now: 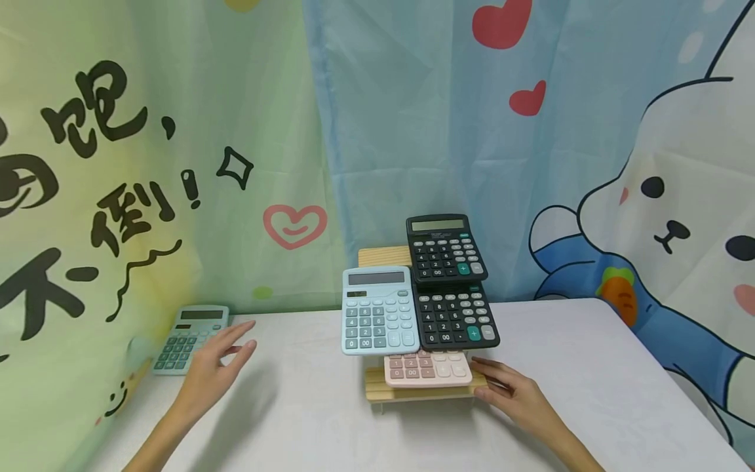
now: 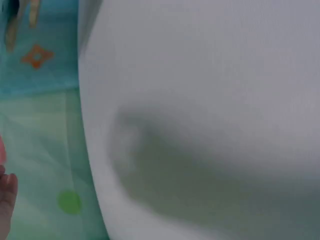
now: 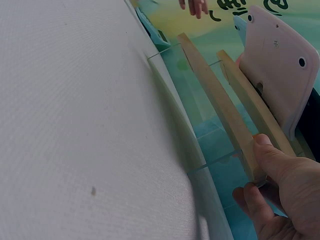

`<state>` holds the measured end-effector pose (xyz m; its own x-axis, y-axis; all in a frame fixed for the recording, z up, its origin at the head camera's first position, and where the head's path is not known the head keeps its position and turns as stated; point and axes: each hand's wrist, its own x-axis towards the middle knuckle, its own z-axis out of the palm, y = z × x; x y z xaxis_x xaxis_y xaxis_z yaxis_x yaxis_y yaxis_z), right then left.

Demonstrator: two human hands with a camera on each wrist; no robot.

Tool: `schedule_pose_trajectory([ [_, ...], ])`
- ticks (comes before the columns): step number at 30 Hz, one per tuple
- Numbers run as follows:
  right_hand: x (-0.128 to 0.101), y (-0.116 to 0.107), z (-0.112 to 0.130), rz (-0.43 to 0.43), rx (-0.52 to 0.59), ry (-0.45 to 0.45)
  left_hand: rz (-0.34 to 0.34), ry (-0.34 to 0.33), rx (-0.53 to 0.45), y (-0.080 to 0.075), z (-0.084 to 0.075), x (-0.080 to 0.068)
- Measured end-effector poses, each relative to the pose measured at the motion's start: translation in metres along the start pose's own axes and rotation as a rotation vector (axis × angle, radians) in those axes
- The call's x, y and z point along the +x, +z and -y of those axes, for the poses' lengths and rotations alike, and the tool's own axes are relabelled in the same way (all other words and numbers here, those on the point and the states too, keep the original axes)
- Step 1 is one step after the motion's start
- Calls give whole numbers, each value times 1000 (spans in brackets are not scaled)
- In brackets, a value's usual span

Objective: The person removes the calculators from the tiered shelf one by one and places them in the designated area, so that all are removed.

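Note:
A tiered rack with wooden slats [image 1: 377,388] and clear side panels stands on the table. It bears a pink calculator [image 1: 430,369] low at the front, a light blue calculator [image 1: 380,313] higher on the left, and two black calculators, the upper one [image 1: 446,248] overlapping the lower one [image 1: 455,318]. At the rack's front right end, my right hand [image 1: 516,396] grips a wooden slat [image 3: 220,105], thumb on one face and fingers beneath. My left hand [image 1: 217,367] hovers over the table with fingers extended, holding nothing. Beyond it lies a teal calculator [image 1: 187,347], partly covered by the hand.
A white tablecloth [image 1: 307,406] covers the table. Printed curtains [image 1: 389,131] hang right behind its back edge and along the left side. The left hand casts a shadow on the cloth.

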<state>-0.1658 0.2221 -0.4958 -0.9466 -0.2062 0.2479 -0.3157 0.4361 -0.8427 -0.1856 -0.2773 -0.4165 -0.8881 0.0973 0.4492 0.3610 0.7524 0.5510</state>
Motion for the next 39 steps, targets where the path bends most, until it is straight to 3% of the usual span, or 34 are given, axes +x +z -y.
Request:
schedule_pose_trajectory([
  [12, -1, 0, 1, -5, -5, -12, 155, 1, -280, 8, -75, -5],
  [17, -1, 0, 1, -8, -13, -16, 233, -4, -351, 13, -96, -4],
  [26, -1, 2, -1, -16, 4, -52, 351, -92, -495, 24, -126, 0],
  [30, -1, 3, -2, -23, 8, -67, 428, -134, -538, 25, -138, 13],
  [36, 0, 2, -1, -10, 14, -73, 522, -85, -534, 32, -161, 48],
  [39, -1, 1, -1, -2, 15, -71, 537, -102, -543, 41, -172, 67],
])
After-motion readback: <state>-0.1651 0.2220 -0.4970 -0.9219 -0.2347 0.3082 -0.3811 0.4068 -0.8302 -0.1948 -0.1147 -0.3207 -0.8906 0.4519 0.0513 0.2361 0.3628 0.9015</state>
